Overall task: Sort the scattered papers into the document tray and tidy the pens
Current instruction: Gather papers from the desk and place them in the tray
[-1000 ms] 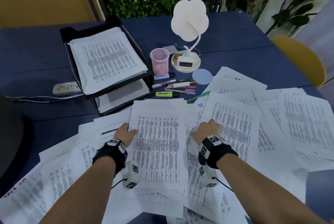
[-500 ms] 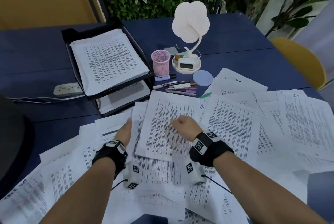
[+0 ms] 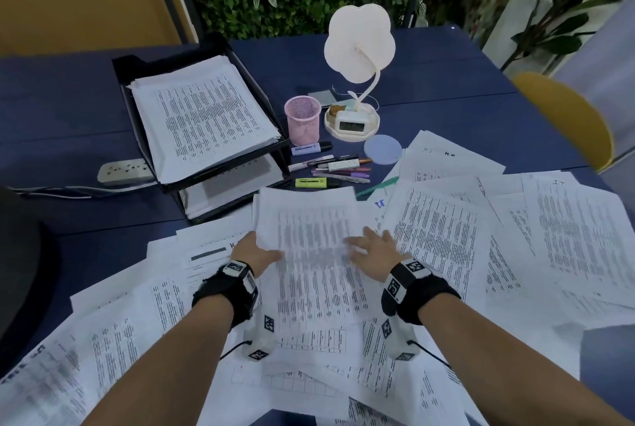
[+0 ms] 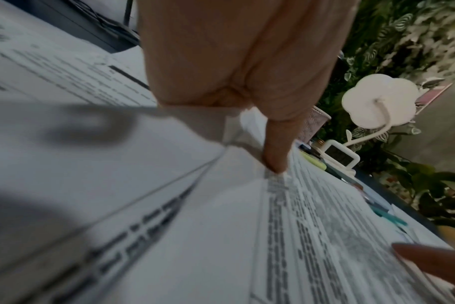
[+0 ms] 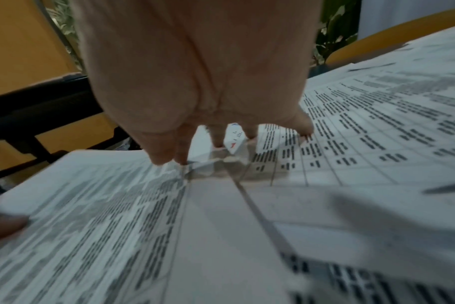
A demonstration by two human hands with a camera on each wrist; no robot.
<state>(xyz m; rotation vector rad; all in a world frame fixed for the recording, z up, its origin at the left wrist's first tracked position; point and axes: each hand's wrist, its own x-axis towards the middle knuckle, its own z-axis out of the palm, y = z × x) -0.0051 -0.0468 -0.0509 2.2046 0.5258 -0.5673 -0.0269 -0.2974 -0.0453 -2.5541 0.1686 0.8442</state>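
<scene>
Printed sheets (image 3: 446, 236) lie scattered over the near half of the blue table. In the middle sits a gathered stack of papers (image 3: 309, 236). My left hand (image 3: 264, 253) pinches its left edge, thumb (image 4: 273, 160) on top and fingers hidden underneath. My right hand (image 3: 367, 247) lies flat on the stack's right side, its fingertips (image 5: 169, 152) spread and touching the paper. The black two-tier document tray (image 3: 154, 52) stands at the back left, filled with sheets. Loose pens (image 3: 333, 168) and a yellow highlighter (image 3: 311, 182) lie beside an empty pink mesh cup (image 3: 302, 119).
A flower-shaped desk lamp (image 3: 359, 44) with a small clock (image 3: 350, 123) stands behind the pens, a round lilac coaster (image 3: 382, 150) next to it. A power strip (image 3: 123, 171) lies left of the tray. A yellow chair (image 3: 563, 116) is at the right.
My right hand dragged a sheet leftward onto the stack, then moved back right and spread flat from a fist. The top sheet now lies square instead of tilted. My left hand kept its hold.
</scene>
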